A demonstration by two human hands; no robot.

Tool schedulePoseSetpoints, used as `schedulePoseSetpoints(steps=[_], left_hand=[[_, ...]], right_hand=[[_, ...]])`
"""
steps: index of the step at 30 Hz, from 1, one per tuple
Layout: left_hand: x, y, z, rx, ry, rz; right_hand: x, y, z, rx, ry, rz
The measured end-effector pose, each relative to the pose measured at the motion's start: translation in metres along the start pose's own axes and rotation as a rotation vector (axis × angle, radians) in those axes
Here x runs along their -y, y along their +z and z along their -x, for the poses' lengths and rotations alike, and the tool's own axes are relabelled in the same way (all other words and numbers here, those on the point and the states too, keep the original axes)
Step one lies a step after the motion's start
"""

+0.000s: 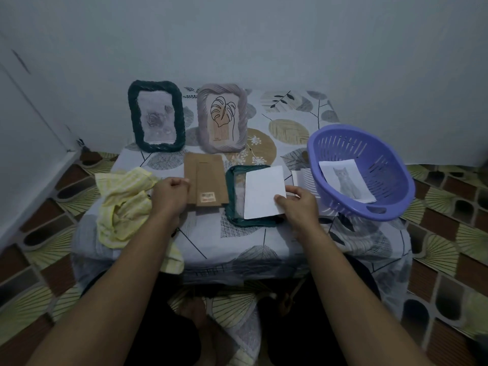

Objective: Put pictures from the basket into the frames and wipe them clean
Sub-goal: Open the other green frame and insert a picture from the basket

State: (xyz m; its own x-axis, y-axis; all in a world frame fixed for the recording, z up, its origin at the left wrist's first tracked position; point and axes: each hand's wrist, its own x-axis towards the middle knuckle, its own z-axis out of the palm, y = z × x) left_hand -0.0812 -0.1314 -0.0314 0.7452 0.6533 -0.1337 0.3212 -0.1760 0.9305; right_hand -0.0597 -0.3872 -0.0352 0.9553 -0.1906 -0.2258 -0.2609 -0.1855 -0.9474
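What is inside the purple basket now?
One cat picture lies inside the purple basket, face up. Whether another sheet lies under it cannot be seen, because it covers that spot.

A single wide-angle view from the person's head looks forward and steeply down onto the small worktop [200, 241]. It sits close enough that both forearms enter from the bottom edge. The wall [264, 35] fills the top, and patterned floor [449, 247] flanks both sides.

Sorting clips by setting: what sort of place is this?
Likely a room in a home: a table with a leaf-print cloth, bearing an upright dark green frame and a grey frame, against a plain wall, on a patterned tile floor.
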Motion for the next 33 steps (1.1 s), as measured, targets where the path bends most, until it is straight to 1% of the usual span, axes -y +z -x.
schedulePoseSetpoints(steps=[2,6,9,11,17,20,21,23,24,26,28,30,33], left_hand=[[0.001,-0.007,-0.004,-0.018,0.009,-0.1],[0.002,-0.011,-0.005,-0.004,0.056,-0.285],[0.0,-0.009,-0.001,0.07,0.097,-0.373],[0.0,-0.006,0.002,0.102,0.141,-0.477],[0.008,-0.001,0.002,0.134,0.178,-0.715],[0.008,0.0,0.007,0.107,0.2,-0.771],[0.007,0.001,0.01,0.08,0.235,-0.773],[0.004,0.005,0.017,0.043,0.36,-0.738],[0.0,0.008,0.022,0.047,0.429,-0.681],[-0.011,0.015,0.033,0.086,0.502,-0.522],[-0.022,0.022,0.042,0.136,0.492,-0.411],[-0.029,0.026,0.049,0.184,0.441,-0.323],[-0.033,0.035,0.051,0.335,0.276,-0.172]], right_hand=[[0.0,-0.001,0.004,-0.015,-0.032,0.066],[0.003,-0.001,0.009,-0.015,-0.084,0.106],[0.004,-0.001,0.01,-0.011,-0.1,0.092],[0.004,-0.002,0.01,-0.009,-0.116,0.083],[0.01,-0.005,0.013,-0.011,-0.141,0.048],[0.013,-0.007,0.015,-0.01,-0.152,0.023],[0.014,-0.008,0.016,-0.01,-0.158,0.018],[0.016,-0.009,0.017,-0.003,-0.162,0.007],[0.016,-0.01,0.018,0.004,-0.161,-0.003],[0.018,-0.011,0.019,0.017,-0.153,-0.02],[0.019,-0.011,0.019,0.02,-0.144,-0.027],[0.019,-0.011,0.02,0.018,-0.136,-0.03],[0.019,-0.012,0.021,0.019,-0.124,-0.045]])
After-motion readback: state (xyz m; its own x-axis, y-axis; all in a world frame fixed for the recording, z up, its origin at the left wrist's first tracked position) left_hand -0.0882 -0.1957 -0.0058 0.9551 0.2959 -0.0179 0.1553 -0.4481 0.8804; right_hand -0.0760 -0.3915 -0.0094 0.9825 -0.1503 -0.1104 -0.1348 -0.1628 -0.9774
